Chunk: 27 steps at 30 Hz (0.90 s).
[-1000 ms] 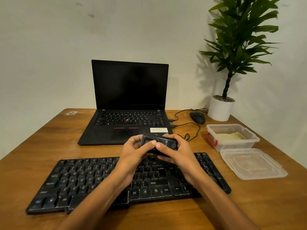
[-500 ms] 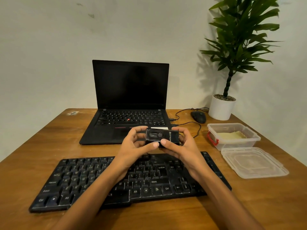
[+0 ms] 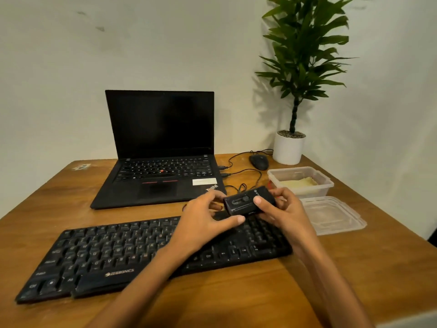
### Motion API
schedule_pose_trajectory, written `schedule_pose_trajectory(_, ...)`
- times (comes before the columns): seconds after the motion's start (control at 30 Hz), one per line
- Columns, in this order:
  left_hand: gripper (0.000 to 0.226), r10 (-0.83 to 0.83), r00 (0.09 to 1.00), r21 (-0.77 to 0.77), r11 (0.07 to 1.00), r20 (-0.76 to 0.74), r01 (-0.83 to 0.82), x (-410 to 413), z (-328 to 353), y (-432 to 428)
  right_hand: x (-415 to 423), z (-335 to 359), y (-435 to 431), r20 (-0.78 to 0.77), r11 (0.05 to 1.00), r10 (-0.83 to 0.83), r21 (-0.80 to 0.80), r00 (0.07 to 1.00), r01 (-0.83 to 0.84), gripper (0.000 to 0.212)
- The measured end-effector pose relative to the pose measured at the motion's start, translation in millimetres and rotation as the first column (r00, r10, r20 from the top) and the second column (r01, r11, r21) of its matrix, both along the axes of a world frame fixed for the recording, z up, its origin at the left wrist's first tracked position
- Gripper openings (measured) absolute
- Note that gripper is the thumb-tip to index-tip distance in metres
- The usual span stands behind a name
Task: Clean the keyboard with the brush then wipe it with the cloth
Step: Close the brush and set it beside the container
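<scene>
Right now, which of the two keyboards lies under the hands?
The separate black keyboard at the front of the table; both hands hover above its right half. The laptop with its own keyboard stands farther back, untouched.

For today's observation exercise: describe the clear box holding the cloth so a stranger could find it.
On the wooden table, look right of the laptop, before the white plant pot. The lidless box holds a yellowish cloth; its flat lid lies empty alongside.

Wooden table point(image 3: 354, 268) against plain pale wall point(image 3: 165, 43) (dim, warm light)
</scene>
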State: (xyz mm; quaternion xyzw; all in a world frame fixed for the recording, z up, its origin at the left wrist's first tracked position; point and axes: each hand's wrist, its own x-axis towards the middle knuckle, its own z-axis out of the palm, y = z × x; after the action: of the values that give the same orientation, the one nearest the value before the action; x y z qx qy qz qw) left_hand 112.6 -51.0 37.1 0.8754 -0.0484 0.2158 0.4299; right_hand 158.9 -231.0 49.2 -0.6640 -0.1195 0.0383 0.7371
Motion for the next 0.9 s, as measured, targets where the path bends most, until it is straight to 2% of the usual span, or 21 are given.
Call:
schedule_pose_trajectory(0.1,0.049,-0.020,0.999,0.146,0.989,0.028,0.016,4.2,2.3,-36.4,-2.5,-3.3,-40.4,-0.006,0.998,-0.065,0.010,0.998,0.065,0.026)
schedule_pose_trajectory(0.27,0.050,-0.071,0.997,0.244,0.968,0.014,0.065,12.9,-0.5,-91.9,-9.6,-8.5,-98.9,0.028,0.976,-0.180,-0.122,0.983,0.182,0.021)
schedule_pose_trajectory(0.43,0.056,-0.154,0.987,0.280,0.947,-0.041,0.159,24.7,-8.5,-135.0,-17.6,-18.4,-147.2,0.056,0.933,-0.248,-0.256,0.967,0.254,0.025)
schedule_pose_trajectory(0.53,0.061,-0.154,0.985,0.342,0.924,-0.077,0.171,31.2,-14.0,-152.3,-13.8,-24.2,-163.2,0.104,0.873,-0.278,-0.386,0.955,0.296,0.028)
schedule_pose_trajectory(0.67,0.064,-0.143,0.984,0.380,0.909,-0.106,0.173,38.9,-17.3,-164.2,-8.0,-31.3,-175.6,0.118,0.830,-0.265,-0.478,0.957,0.289,0.026)
schedule_pose_trajectory(0.8,0.066,-0.125,0.981,0.406,0.897,-0.150,0.177,43.8,-20.1,-169.1,-2.4,-39.0,-180.9,0.106,0.733,-0.282,-0.618,0.954,0.285,0.045)
schedule_pose_trajectory(0.9,0.066,-0.126,0.976,0.403,0.896,-0.177,0.188,46.2,-23.8,-170.2,-2.9,-40.7,-178.0,0.161,0.664,-0.310,-0.669,0.937,0.335,0.050)
